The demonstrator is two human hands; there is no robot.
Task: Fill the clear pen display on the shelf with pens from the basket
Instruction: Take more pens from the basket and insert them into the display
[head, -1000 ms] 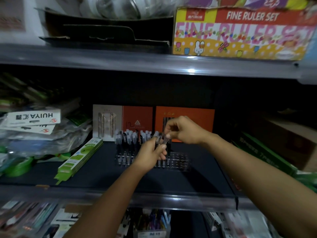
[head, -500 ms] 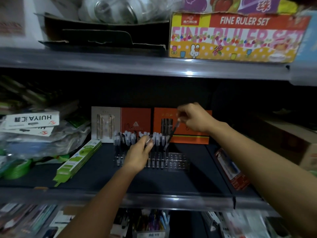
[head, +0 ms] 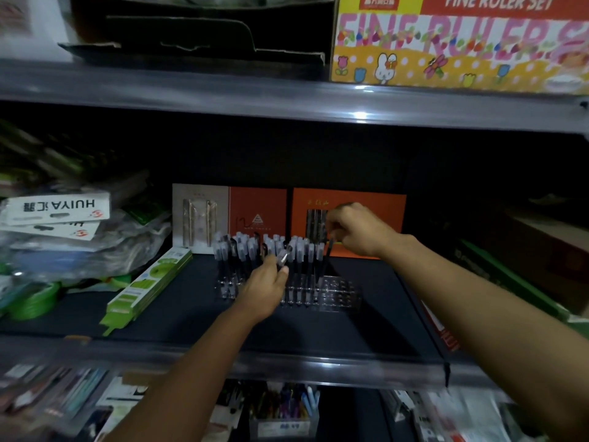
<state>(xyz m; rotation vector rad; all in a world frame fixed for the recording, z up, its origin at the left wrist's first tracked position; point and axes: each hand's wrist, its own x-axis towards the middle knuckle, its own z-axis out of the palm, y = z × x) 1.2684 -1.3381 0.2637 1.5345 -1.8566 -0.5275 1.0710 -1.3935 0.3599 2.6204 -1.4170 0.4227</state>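
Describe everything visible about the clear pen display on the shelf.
The clear pen display is a low block that looks like transparent plastic, with a grid of small holes on top. It sits flat on the dark shelf, in front of two orange boxes. Its left and middle holes hold upright pens with pale caps; the right end looks mostly unfilled. The right hand lowers a dark pen near its middle. The left hand, holding more pens, covers part of its front.

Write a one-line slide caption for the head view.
Right hand lowers a pen into the clear display; left hand holds more.
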